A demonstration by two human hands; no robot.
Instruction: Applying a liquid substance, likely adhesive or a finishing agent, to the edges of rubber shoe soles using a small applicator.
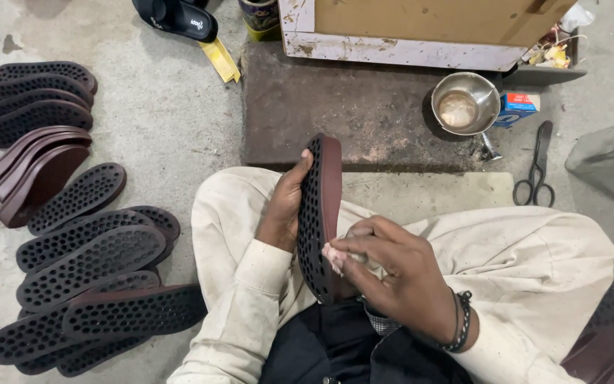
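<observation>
My left hand (284, 206) grips a dark brown shoe sole (319, 213) stood on edge over my lap, its black dimpled tread facing left. My right hand (392, 267) pinches a small pale wad (335, 257) against the sole's lower edge. I sit cross-legged in cream trousers, with a dark bead bracelet on my right wrist.
Several more soles (87, 256) lie fanned on the concrete floor at left, with another stack (33, 121) behind them. Ahead lies a worn dark slab (364, 114); a steel bowl (465, 103), a small blue box (517, 107) and black scissors (536, 167) sit to its right. A black sandal (175, 18) lies at the top.
</observation>
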